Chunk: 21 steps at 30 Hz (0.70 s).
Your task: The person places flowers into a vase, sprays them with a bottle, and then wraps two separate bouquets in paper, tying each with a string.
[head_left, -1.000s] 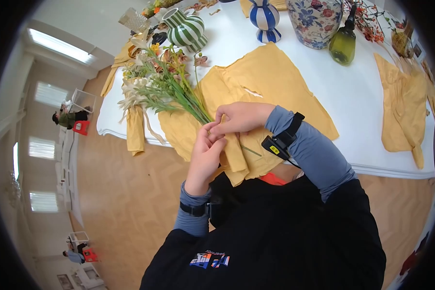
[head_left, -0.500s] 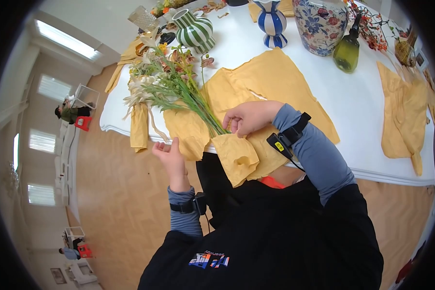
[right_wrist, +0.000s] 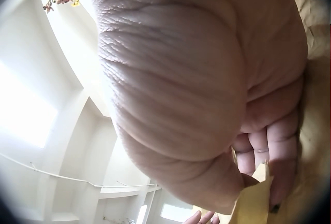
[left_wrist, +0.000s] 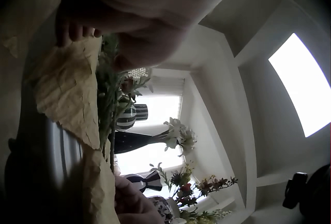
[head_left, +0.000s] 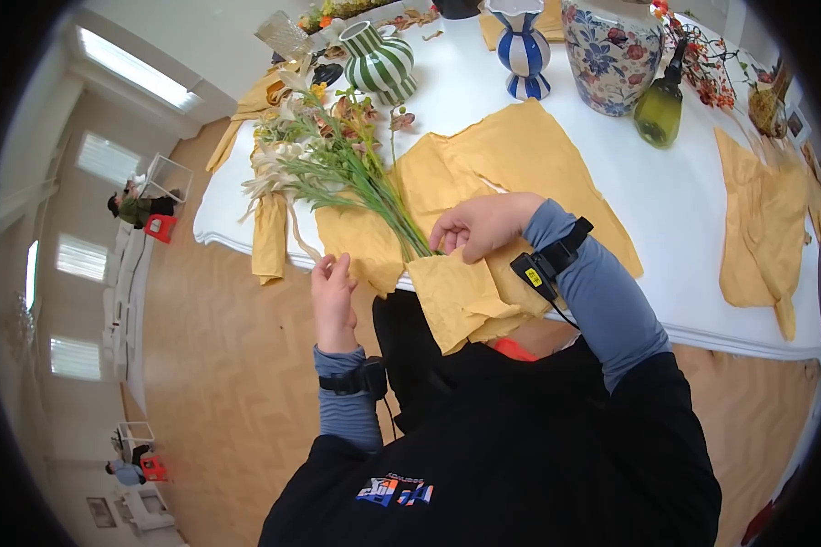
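Note:
A bouquet of artificial flowers [head_left: 360,173] lies slantwise on a large sheet of yellow wrapping paper [head_left: 538,164], pale blooms toward the upper left and green stems toward me. The paper's near part is folded up over the stem ends, hiding them. My right hand [head_left: 488,224] pinches this folded paper beside the stems; in the right wrist view a paper edge [right_wrist: 251,203] sits between thumb and finger. My left hand [head_left: 335,296] is raised, thumb and fingers loosely bent, fingertips right by the sheet's left edge. In the left wrist view its fingers [left_wrist: 77,30] overlap the paper's corner.
Along the far side of the white table [head_left: 675,264] stand a green-striped vase [head_left: 379,62], a blue-striped vase [head_left: 524,55], a floral vase [head_left: 611,55] and a green bottle [head_left: 659,114]. More yellow paper [head_left: 762,228] lies at right. Two people sit far left.
My left hand left the stems, moved out left, then rose slightly toward the paper's left edge. My right hand stayed by the stems while the near paper was folded up over their ends.

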Motion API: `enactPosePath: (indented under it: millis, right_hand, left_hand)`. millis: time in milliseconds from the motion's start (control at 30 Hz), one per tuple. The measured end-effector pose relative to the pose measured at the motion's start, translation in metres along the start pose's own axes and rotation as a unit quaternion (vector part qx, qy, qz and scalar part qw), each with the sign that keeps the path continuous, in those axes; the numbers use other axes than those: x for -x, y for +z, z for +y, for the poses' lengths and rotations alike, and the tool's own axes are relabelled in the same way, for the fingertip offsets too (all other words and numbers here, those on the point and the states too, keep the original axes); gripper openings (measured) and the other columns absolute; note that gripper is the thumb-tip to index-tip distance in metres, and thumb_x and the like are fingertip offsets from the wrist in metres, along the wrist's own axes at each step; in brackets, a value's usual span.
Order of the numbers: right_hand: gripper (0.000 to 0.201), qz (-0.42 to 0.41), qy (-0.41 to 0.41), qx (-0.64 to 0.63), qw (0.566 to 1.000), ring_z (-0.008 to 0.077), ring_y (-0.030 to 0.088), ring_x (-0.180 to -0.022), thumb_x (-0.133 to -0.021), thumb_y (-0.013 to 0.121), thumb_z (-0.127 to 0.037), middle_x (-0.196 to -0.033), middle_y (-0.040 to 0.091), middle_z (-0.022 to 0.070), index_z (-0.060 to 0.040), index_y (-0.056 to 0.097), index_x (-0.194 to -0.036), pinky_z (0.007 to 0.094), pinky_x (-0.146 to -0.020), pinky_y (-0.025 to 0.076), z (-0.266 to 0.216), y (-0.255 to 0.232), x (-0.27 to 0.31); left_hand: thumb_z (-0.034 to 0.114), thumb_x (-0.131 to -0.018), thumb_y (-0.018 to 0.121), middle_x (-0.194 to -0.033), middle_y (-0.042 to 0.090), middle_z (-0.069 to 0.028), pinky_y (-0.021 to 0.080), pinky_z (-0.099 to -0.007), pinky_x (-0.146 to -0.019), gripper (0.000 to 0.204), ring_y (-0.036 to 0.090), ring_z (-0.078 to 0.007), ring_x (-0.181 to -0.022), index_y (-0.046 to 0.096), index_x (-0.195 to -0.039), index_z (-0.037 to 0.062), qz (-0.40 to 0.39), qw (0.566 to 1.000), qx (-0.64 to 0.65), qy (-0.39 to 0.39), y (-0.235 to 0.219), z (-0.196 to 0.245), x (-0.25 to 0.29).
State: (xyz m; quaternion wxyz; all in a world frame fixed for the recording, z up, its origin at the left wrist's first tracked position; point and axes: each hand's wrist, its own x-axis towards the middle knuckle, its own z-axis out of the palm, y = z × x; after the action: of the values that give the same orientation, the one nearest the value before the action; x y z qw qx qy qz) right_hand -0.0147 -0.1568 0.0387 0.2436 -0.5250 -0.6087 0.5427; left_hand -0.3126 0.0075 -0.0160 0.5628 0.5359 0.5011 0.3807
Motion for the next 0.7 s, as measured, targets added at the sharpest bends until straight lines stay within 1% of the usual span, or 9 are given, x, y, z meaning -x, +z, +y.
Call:
enactPosePath:
  millis: [133,200,233,300,333,400,500,633,700]
  right_hand:
    - [0.058,-0.005,-0.012,-0.014,1.000,0.0107,0.058,-0.095,-0.078,0.064,-0.005,-0.112,0.062,0.0008,-0.0021,0.060,-0.136,0.0239,-0.086,0.049,0.006,0.000,0.000]
    - [0.058,-0.007,-0.015,-0.016,1.000,0.0110,0.058,-0.096,-0.078,0.063,-0.005,-0.112,0.062,0.0011,-0.0020,0.060,-0.136,0.0241,-0.086,0.049,0.010,0.000,-0.003]
    - [0.058,-0.013,-0.020,-0.017,1.000,0.0112,0.058,-0.096,-0.078,0.063,-0.004,-0.112,0.063,0.0015,-0.0020,0.060,-0.136,0.0243,-0.086,0.049,0.012,0.000,-0.005]
    - [0.059,-0.009,-0.018,-0.014,1.000,0.0125,0.059,-0.098,-0.076,0.064,-0.006,-0.110,0.064,0.0016,-0.0036,0.061,-0.135,0.0253,-0.086,0.049,0.012,0.000,-0.005]
    - [0.060,-0.004,-0.016,-0.010,1.000,0.0138,0.061,-0.099,-0.075,0.066,-0.007,-0.109,0.065,0.0016,-0.0053,0.062,-0.135,0.0263,-0.085,0.049,0.013,0.000,-0.005]
    - [0.060,-0.003,-0.012,-0.001,1.000,0.0138,0.061,-0.099,-0.075,0.066,-0.007,-0.108,0.065,0.0014,-0.0049,0.062,-0.135,0.0265,-0.085,0.050,0.009,0.001,-0.003]
    - [0.059,0.000,-0.011,0.003,1.000,0.0137,0.062,-0.098,-0.076,0.066,-0.007,-0.107,0.066,0.0011,-0.0041,0.061,-0.135,0.0266,-0.084,0.050,0.004,0.002,-0.001]
    - [0.058,0.003,-0.016,-0.003,1.000,0.0136,0.061,-0.097,-0.077,0.066,-0.007,-0.105,0.066,0.0007,-0.0032,0.061,-0.135,0.0263,-0.084,0.050,0.007,0.002,-0.001]
    - [0.058,0.006,-0.012,0.001,1.000,0.0120,0.059,-0.093,-0.076,0.065,-0.007,-0.107,0.064,0.0006,-0.0030,0.062,-0.134,0.0251,-0.083,0.049,0.002,0.002,0.002]
  left_hand:
    - [0.026,-0.092,0.080,-0.128,0.051,-0.0108,0.052,-0.0351,-0.078,0.071,0.053,-0.0200,-0.111,0.040,-0.144,0.0027,0.087,0.987,-0.126,0.056,-0.001,-0.011,-0.008]
    - [0.024,-0.092,0.079,-0.131,0.055,-0.0139,0.055,-0.0387,-0.088,0.075,0.058,-0.0264,-0.117,0.033,-0.148,0.0007,0.040,0.996,-0.055,-0.066,0.004,0.007,0.016]
    - [0.024,-0.092,0.079,-0.131,0.055,-0.0139,0.055,-0.0387,-0.088,0.075,0.058,-0.0264,-0.117,0.033,-0.148,0.0007,0.039,0.995,-0.056,-0.066,-0.001,0.003,0.017]
    - [0.019,-0.094,0.076,-0.135,0.058,-0.0180,0.055,-0.0426,-0.097,0.066,0.061,-0.0309,-0.122,0.039,-0.145,-0.0029,-0.043,0.995,0.048,-0.075,-0.011,-0.006,0.012]
    - [0.019,-0.094,0.076,-0.135,0.058,-0.0180,0.055,-0.0426,-0.097,0.066,0.061,-0.0309,-0.122,0.039,-0.145,-0.0029,-0.042,0.995,0.047,-0.075,-0.016,-0.009,0.006]
    - [0.010,-0.096,0.066,-0.136,0.061,-0.0194,0.055,-0.0437,-0.102,0.051,0.065,-0.0328,-0.121,0.047,-0.141,-0.0063,-0.147,0.983,0.099,-0.044,-0.021,-0.006,0.002]
    - [0.002,-0.093,0.057,-0.137,0.062,-0.0193,0.055,-0.0443,-0.102,0.047,0.065,-0.0323,-0.121,0.051,-0.139,-0.0072,-0.169,0.958,0.222,-0.068,-0.019,0.013,0.006]
    - [-0.003,-0.086,0.051,-0.136,0.062,-0.0190,0.055,-0.0440,-0.103,0.057,0.065,-0.0341,-0.122,0.048,-0.143,-0.0069,-0.209,0.944,0.253,-0.042,0.004,0.056,0.030]
    - [-0.005,-0.083,0.051,-0.134,0.063,-0.0174,0.054,-0.0416,-0.102,0.060,0.065,-0.0316,-0.120,0.048,-0.143,-0.0061,-0.239,0.948,0.206,0.037,0.024,0.075,0.042]
